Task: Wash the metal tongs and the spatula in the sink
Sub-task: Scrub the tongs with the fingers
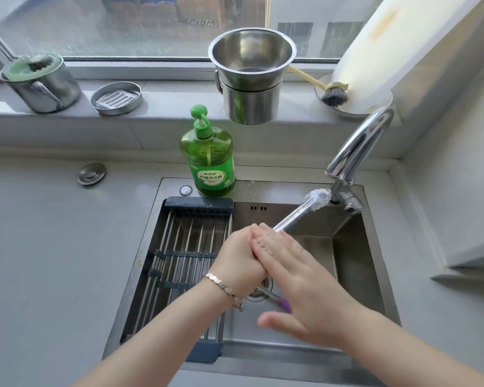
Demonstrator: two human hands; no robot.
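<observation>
Head view, looking down on a steel sink [355, 263] set in a grey counter.

Surroundings:
- A roll-up drying rack [185, 247] covers the left part of the basin.
- A green soap bottle [208, 157] with a pump stands on the sink's back rim, just above the rack.
- The tap [355, 152] rises at the right rear corner of the sink, its spout curving toward the upper right of the frame.
- On the window ledge, left to right: a steel mug [42, 85] with a green item on top, a round steel dish [116, 97] holding a small grater, two stacked steel pots [250, 76], and a dish brush [331, 93] beside a white paper roll [375, 51].
- A round metal cap [91, 173] sits in the counter at left centre.

Task items:
- The tongs [299, 210] are held over the basin at frame centre, slanting up and right, with their white scalloped tips just beside the tap base.
- A utensil with a purple end [284, 303], probably the spatula, lies on the basin floor near the drain, largely hidden by the hands.

Hands:
- The left hand [241, 261], bracelet at the wrist, is closed in a fist around the tongs' lower end.
- The right hand [296, 280] is flat and open, fingers extended, laid over the left hand's knuckles and the tongs' shaft; its thumb is spread outward. It grips nothing.
</observation>
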